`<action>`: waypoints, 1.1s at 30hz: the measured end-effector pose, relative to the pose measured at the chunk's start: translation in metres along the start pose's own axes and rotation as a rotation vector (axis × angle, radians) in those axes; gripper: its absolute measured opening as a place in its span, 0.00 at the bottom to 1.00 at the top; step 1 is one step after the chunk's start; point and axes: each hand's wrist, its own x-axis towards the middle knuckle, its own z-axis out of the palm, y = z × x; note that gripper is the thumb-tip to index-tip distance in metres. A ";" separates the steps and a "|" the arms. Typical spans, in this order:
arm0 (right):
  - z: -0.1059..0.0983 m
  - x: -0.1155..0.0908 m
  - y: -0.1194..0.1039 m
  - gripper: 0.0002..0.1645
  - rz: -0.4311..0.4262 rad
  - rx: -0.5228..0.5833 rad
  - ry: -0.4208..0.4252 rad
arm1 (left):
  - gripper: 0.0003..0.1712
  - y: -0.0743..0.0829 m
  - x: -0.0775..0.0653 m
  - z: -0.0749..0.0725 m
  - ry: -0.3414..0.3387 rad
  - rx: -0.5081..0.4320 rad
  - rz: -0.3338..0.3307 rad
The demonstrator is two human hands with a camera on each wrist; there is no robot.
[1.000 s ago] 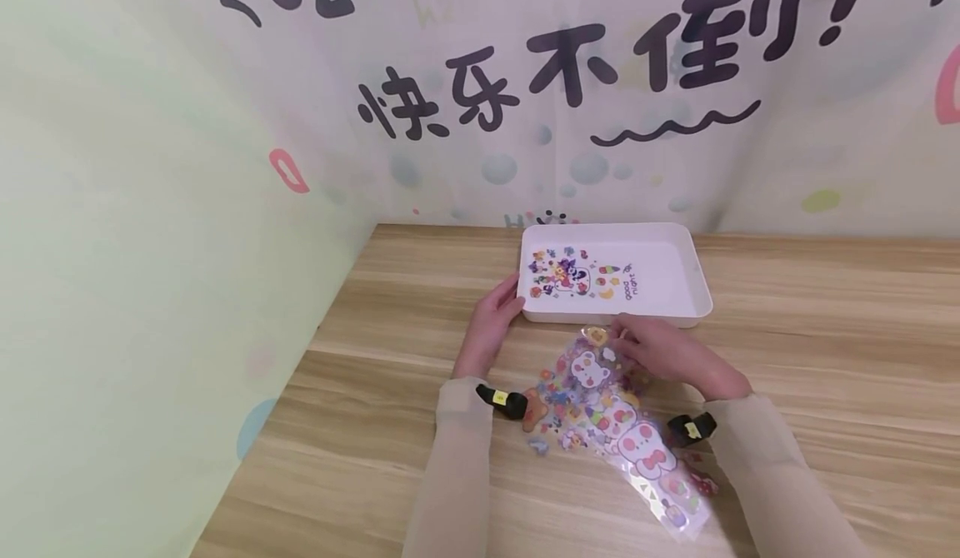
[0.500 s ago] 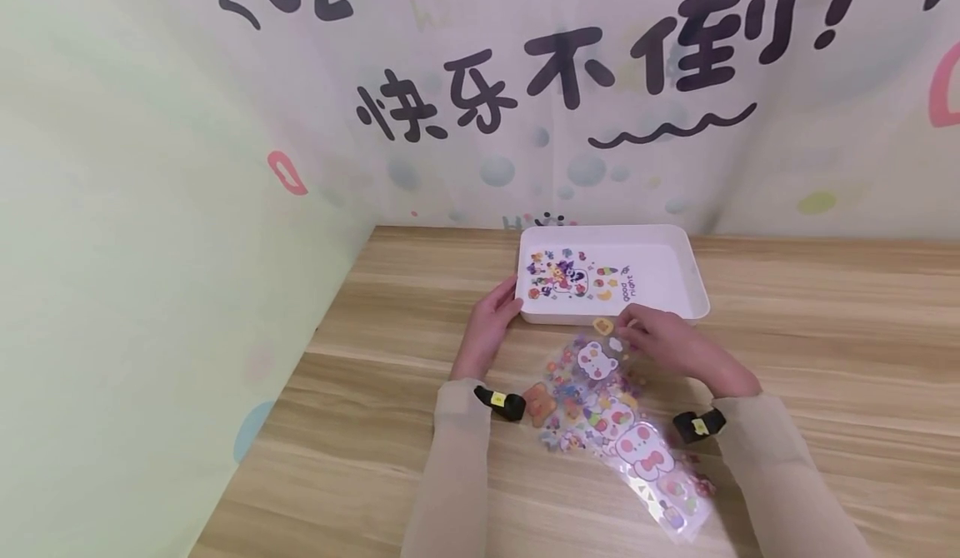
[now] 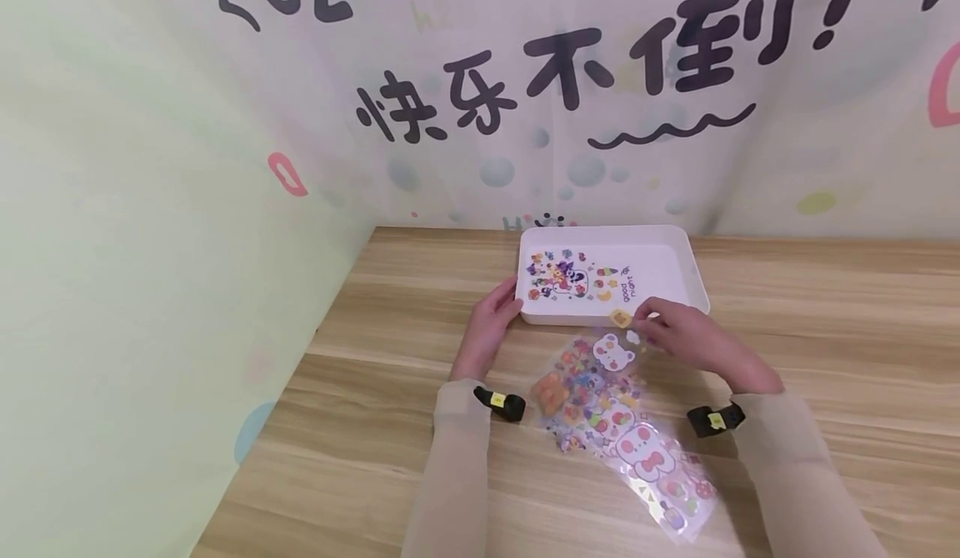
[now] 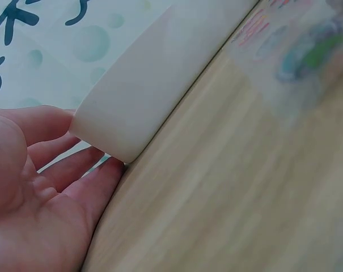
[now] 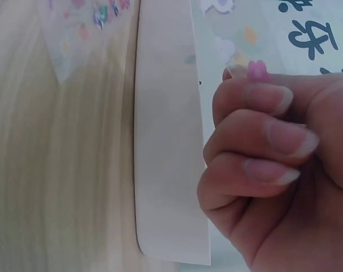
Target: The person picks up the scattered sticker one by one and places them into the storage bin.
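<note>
A white rectangular tray [image 3: 675, 268] stands near the back of the table. My left hand [image 3: 491, 325] holds its front left corner, the thumb at the corner and the fingers along the end wall [image 4: 117, 122]. Between thumb and forefinger my right hand [image 3: 690, 337] pinches the edge of a clear sticker sheet with a white bear [image 3: 613, 353]. That sheet is raised over the other sticker sheets [image 3: 645, 454], just in front of the tray. In the right wrist view, the remaining fingers [image 5: 262, 136] curl into the palm, and a pink flower [image 5: 257, 71] shows at the pinch.
Inside the tray lies a sticker sheet [image 3: 570, 280] with small figures and "good night" lettering. The fanned clear sheets overlap one another on the wooden table [image 3: 390, 391]. A printed cloth backdrop [image 3: 450, 183] rises behind the table's back edge. Each sleeve cuff carries a black wrist strap [image 3: 501, 403].
My right hand has moved right and slightly back, drawing the pinched sheet and its white bear the same way. An orange bear in the pile has shifted right. My left hand stays on the tray.
</note>
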 end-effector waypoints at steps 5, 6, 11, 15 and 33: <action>-0.003 0.000 0.000 0.09 0.002 0.004 0.012 | 0.24 0.000 0.000 -0.001 0.005 0.007 0.008; -0.003 0.000 -0.001 0.10 0.003 0.004 0.014 | 0.24 0.000 0.001 -0.001 0.006 0.008 0.009; -0.007 -0.001 -0.002 0.12 0.022 0.023 0.019 | 0.25 0.000 0.001 -0.001 0.008 0.022 0.008; -0.008 -0.002 0.002 0.13 0.043 0.039 0.027 | 0.25 -0.001 -0.002 -0.001 0.001 0.014 0.004; -0.014 -0.003 -0.002 0.22 0.125 0.053 0.188 | 0.26 0.018 -0.011 0.000 -0.047 -0.046 0.011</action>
